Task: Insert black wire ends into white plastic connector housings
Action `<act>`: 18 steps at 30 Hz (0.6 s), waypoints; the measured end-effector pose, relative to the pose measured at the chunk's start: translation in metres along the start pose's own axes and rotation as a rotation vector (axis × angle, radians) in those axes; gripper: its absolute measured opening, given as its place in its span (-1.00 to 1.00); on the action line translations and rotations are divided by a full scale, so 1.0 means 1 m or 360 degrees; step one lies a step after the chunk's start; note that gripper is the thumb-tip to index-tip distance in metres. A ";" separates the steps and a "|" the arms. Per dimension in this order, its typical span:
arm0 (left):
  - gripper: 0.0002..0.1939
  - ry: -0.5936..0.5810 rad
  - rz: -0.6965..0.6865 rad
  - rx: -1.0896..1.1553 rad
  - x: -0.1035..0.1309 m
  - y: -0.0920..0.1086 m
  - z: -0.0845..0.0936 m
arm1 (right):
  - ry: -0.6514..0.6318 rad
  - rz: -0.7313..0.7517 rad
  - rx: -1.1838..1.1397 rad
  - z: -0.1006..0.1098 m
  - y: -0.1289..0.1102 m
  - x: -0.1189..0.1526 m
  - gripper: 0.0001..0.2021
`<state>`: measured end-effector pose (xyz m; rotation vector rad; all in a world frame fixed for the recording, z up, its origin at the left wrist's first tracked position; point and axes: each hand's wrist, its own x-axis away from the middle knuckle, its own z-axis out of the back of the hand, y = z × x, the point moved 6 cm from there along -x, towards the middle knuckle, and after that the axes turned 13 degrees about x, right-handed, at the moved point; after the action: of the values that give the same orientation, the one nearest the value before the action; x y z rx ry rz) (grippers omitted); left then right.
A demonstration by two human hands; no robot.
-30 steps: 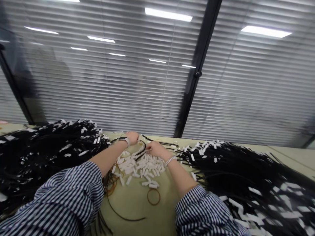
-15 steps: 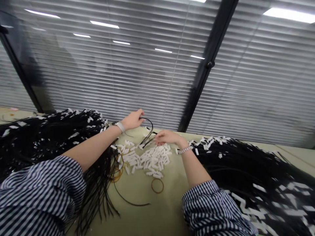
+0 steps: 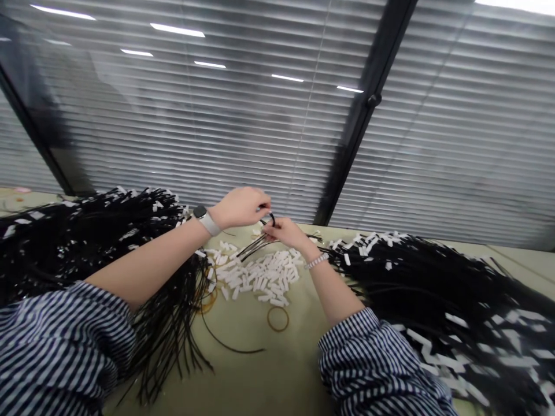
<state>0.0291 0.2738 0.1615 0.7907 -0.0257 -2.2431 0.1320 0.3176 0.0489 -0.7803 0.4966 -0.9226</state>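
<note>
Near the window edge of the table, my left hand (image 3: 248, 207) is closed on black cables (image 3: 255, 247), with a short bend of them showing by its fingertips. My right hand (image 3: 282, 231) pinches the same cables just to the right and slightly lower, close to my left fingertips. The cable ends slant down and left over a pile of small white pieces (image 3: 273, 274). More thin black strands stick out to the right behind my right hand. What lies inside the fingers is partly hidden.
Large heaps of black cables with white tips lie at the left (image 3: 87, 242) and right (image 3: 433, 283). A tan rubber band (image 3: 278, 319) lies below the pile, with more bands at its left. A single cable curves across the table (image 3: 255, 381). Window blinds (image 3: 243, 127) stand behind.
My left hand has moved right and my right hand slightly up and left, so they now nearly meet. The loop of cable between them has become much smaller. My right fingers have closed on the cables.
</note>
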 end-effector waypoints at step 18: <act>-0.72 -0.0461 0.0699 0.0103 0.034 -0.102 -0.131 | 0.1340 -0.0477 -0.1050 0.095 0.084 0.016 -0.69</act>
<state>0.0166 0.3528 0.0124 0.4335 -0.3754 -1.9214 0.2476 0.3703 0.0427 -1.0549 1.5034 -1.3875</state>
